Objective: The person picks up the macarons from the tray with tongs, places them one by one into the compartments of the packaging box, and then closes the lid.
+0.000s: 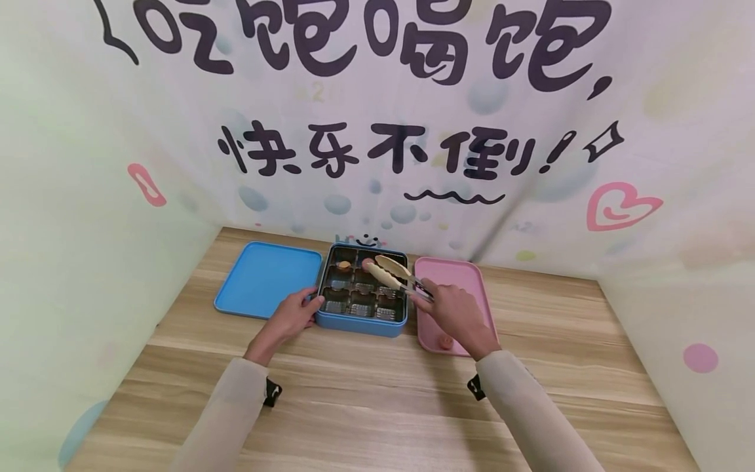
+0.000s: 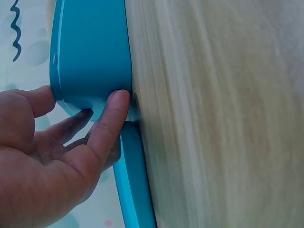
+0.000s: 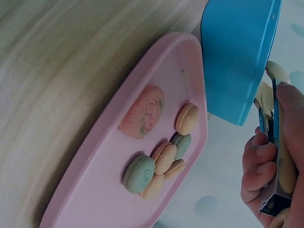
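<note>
My left hand (image 1: 293,309) touches the left side and near corner of a blue box (image 1: 360,325), its thumb at the rim (image 2: 58,57). Inside the box sits a dark insert with several compartments. An orange macaron (image 1: 344,265) is in its far-left part. My right hand (image 1: 455,309) grips tongs (image 1: 420,288) with metal arms and beige tips, which reach over the box. Beside those tips is a small pink round piece (image 1: 367,263); whether they pinch it I cannot tell. Several green and orange macarons (image 3: 139,174) lie on a pink tray (image 3: 102,178), near a pink stamped cake (image 3: 142,112).
A flat blue lid (image 1: 268,278) lies left of the box, close against it. The pink tray is at the box's right, partly beneath my right forearm. Behind the wooden table (image 1: 377,400) hangs a printed white cloth (image 1: 330,98); pale walls close in both sides.
</note>
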